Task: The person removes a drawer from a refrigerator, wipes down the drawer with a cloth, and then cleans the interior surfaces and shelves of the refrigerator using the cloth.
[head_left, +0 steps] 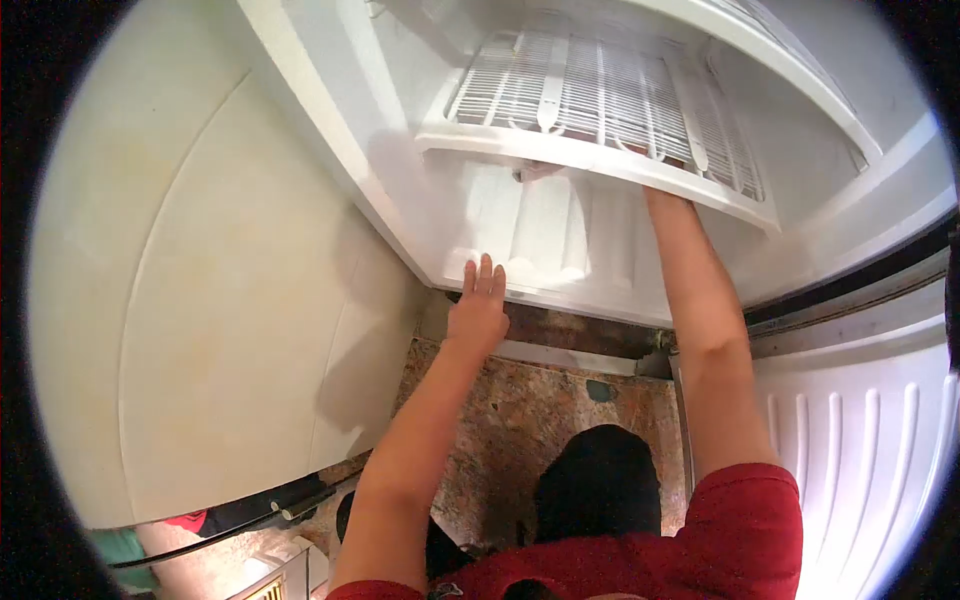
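Far left, a broad pale panel (220,290) with a thin curved seam, standing beside the open white refrigerator (340,110). Below the panel, a dark cloth (265,503) with a bit of red next to it, and a green one (120,547) at the edge of view.

Next, the left hand (480,310): open, back toward me, three fingers showing straight and slightly spread, the tips at the front lip of the compartment floor (600,297). Nothing in its grasp.

Deeper in, under the front rim of the wire shelf (600,90), a small pinkish patch (543,171) — too hidden to identify. The shelf sits across the compartment, above its white ridged back wall (515,220). Another shelf edge (800,75) curves above it to the right.

Below, mottled reddish-brown flooring (500,420) with a small green patch (599,390), and a dark-clothed knee (600,480) near the middle.

The right forearm (695,270) runs up and in beneath the shelf; the right hand is hidden there — can't tell how far open it is, or whether it holds anything. Red sleeve (745,510) on that arm. Far right, a white door (860,440) with raised ribs, standing open.
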Action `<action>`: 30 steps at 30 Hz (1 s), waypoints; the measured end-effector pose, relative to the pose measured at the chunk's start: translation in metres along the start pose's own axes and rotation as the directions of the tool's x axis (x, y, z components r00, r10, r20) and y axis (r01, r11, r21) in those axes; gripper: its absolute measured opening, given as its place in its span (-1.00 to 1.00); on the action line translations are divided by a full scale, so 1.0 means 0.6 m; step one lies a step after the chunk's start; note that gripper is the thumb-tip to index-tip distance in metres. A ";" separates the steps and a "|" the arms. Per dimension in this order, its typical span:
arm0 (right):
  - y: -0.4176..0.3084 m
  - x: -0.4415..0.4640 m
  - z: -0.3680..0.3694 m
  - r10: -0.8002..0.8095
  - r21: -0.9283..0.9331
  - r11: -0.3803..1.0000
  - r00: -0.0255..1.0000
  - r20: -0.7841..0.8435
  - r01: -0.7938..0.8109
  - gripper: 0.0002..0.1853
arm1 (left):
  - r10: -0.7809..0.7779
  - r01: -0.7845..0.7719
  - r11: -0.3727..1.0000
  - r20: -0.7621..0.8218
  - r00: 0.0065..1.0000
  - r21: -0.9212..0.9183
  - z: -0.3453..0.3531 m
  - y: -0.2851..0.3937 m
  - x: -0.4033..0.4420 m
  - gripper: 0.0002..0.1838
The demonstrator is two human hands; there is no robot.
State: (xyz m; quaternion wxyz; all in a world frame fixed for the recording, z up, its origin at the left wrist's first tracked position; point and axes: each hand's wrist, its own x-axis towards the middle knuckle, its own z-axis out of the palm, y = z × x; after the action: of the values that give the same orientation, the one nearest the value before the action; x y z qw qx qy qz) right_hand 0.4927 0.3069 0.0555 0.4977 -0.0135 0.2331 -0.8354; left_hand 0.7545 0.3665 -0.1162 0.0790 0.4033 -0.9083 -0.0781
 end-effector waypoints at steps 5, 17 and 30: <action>-0.089 0.041 -0.062 -0.213 -0.425 0.891 0.974 -0.074 0.162 -0.57 | -0.006 0.007 0.999 0.025 1.000 -0.050 -0.006 -0.002 -0.002 -0.12; -0.032 0.068 -0.241 -0.413 -0.702 -0.706 0.862 0.295 -0.098 -0.51 | -0.019 0.020 0.999 0.008 1.000 -0.043 -0.011 0.004 -0.003 -0.15; 0.119 -0.079 -0.209 0.026 -0.592 -0.723 0.870 0.492 0.356 -0.56 | -0.043 0.043 0.999 -0.021 0.999 -0.034 -0.008 0.015 -0.005 -0.14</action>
State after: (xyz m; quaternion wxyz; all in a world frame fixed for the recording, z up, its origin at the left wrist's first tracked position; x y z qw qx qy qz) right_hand 0.5436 0.3656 -0.0747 -0.0034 -0.5947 0.7782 -0.2020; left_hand 0.7509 0.3745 -0.1100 0.0939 0.4222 -0.8971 -0.0907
